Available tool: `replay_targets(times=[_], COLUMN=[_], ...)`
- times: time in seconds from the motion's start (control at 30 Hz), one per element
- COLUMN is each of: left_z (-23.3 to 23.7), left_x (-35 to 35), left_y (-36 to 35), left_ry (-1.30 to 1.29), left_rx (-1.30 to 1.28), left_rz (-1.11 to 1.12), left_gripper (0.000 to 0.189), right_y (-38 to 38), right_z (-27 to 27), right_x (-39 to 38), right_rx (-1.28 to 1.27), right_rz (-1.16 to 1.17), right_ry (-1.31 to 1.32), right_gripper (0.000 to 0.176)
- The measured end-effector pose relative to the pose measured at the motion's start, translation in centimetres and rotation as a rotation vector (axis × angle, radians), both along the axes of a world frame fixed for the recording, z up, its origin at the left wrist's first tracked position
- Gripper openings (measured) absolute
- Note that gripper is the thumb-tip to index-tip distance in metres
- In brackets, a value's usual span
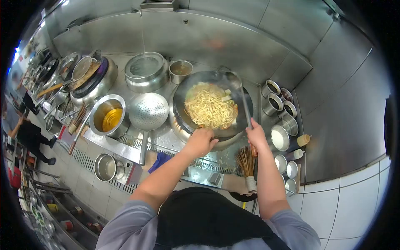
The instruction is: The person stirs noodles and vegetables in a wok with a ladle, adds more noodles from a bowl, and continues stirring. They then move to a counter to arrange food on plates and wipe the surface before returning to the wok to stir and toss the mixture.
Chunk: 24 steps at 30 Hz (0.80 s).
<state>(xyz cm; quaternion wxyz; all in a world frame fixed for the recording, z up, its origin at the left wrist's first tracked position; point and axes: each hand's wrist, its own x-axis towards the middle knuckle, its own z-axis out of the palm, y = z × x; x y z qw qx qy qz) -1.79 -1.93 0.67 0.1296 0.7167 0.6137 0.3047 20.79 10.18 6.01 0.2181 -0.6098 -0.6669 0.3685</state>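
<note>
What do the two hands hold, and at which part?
The left hand grips the wok at its near rim. The right hand holds the ladle by its handle's near end.

My left hand (200,141) grips the near rim of the round dark steel wok (180,100) holding pale yellow noodles (210,110). My right hand (256,135) holds the long-handled steel ladle (245,106).

bright, even light falls from above me. the curved stainless steel back wall (200,37) throws soft glare; the round dark metal wok (179,102) is sharp. fisheye bending warps the edges into black, and the far left blurs.
</note>
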Motion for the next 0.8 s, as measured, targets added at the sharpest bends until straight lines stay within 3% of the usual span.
replay_targets(times=[0.07,0.13,0.23,0.27,0.3,0.37,0.43,0.5,0.53,0.6,0.8], left_z=[1.3,1.6,0.5,0.3,-0.1,-1.5,-2.5,-3.0,-3.0,-3.0,-2.6], left_x=[0.2,0.0,-0.8,-1.3,-1.9,-2.9,-3.7,-4.1,-4.1,-4.1,-4.8], left_y=[-2.0,-4.4,-8.9,-10.7,-12.3,-15.5,-18.0,-19.9,-20.5,-21.6,-23.9], left_ry=[-0.066,-0.095,-0.145,-0.138,-0.135,-0.154,-0.168,-0.211,-0.197,-0.194,-0.193], left_rx=[0.293,0.301,0.310,0.274,0.240,0.185,0.138,0.058,0.073,0.069,0.061], left_rz=[0.079,0.100,0.142,0.178,0.220,0.279,0.334,0.405,0.433,0.451,0.524], left_gripper=[0.018,0.018,0.018,0.017,0.016,0.015,0.014,0.013,0.012,0.012,0.011], right_y=[1.3,1.4,0.3,1.8,1.3,-1.8,-2.0,-1.4,-1.8,-3.1,-4.4], right_z=[0.3,0.6,1.7,-0.4,1.1,5.7,5.0,2.5,2.9,4.7,10.4], right_x=[-2.0,-3.3,-4.0,-2.2,-2.6,-3.3,-3.3,-2.7,-3.0,-3.2,0.8], right_rx=[-0.013,-0.035,-0.209,0.286,0.292,0.277,0.274,0.249,0.248,0.165,0.192], right_rz=[0.013,0.022,0.289,0.446,0.452,0.397,0.383,0.346,0.355,0.365,0.349], right_ry=[-0.024,-0.056,-0.202,-0.504,-0.504,-0.821,-0.824,-0.544,-0.543,-0.822,-0.807], right_gripper=[0.058,0.058,0.057,0.055,0.055,0.056,0.058,0.057,0.057,0.056,0.055])
